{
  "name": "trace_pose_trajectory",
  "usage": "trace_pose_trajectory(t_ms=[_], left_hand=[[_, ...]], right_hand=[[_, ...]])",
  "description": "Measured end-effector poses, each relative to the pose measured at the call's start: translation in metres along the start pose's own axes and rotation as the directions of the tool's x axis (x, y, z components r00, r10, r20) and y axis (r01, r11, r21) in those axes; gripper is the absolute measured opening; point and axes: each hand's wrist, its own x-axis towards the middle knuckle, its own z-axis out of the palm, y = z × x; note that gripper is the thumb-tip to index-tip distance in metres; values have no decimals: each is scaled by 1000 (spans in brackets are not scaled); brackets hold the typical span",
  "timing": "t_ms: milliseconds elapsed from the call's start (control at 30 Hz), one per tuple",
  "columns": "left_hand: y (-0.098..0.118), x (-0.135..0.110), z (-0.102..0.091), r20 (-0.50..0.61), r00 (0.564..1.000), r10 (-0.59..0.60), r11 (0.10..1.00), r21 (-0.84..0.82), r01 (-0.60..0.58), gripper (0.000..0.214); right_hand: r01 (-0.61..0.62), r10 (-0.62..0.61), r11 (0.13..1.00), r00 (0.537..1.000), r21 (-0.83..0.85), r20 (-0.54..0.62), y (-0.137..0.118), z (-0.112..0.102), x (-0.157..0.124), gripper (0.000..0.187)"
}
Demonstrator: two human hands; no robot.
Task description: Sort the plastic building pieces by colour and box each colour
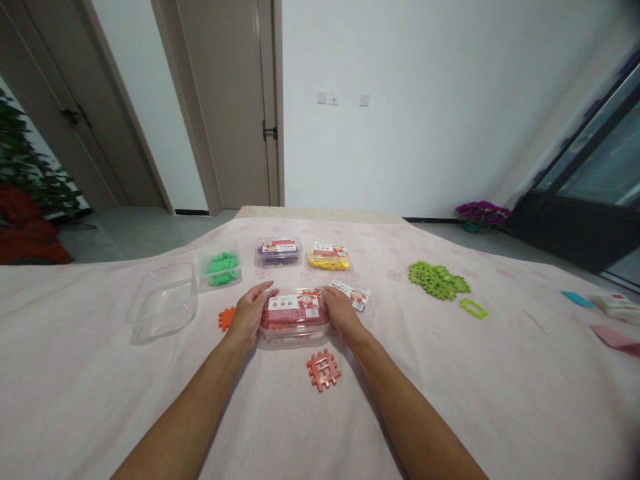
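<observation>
A clear plastic clamshell box [295, 339] with a red and white label lies in front of me, its lid down over orange-red pieces. My left hand [249, 313] grips its left end, and my right hand [343, 311] grips the right end. An orange piece [226, 319] lies partly behind my left hand. Nearer to me, a red-orange lattice-shaped plastic piece [323, 370] rests flat on the cloth. Beyond my right hand is another clear lid or box [367, 308] with a label, partly hidden by that hand.
Closed boxes of purple [279, 253] and yellow pieces [329, 257] stand farther back. At left are an open box of green pieces [223, 268] and a clear container [167, 303]. A lime-green pile [437, 280] and one lime frame piece [473, 308] lie right, with a thin stick [536, 321].
</observation>
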Motion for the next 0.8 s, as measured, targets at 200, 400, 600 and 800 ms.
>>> trace_pose_trajectory(t_ms=[200, 400, 600, 800], left_hand=[[-5, 4, -1, -15, 1000, -6, 999, -35, 6, 42], [-6, 3, -5, 15, 999, 47, 998, 27, -48, 38], [-8, 1, -11, 22, 989, 144, 974, 170, -146, 43], [-10, 2, -13, -17, 954, 298, 862, 433, -262, 46]], right_hand=[[-85, 92, 979, 995, 188, -30, -2, 5, -1, 26], [-57, 58, 978, 998, 202, 1, 0, 2, -6, 24], [130, -130, 977, 991, -166, 14, 3, -9, -15, 32], [246, -268, 875, 963, -418, 6, 7, -6, -17, 29]])
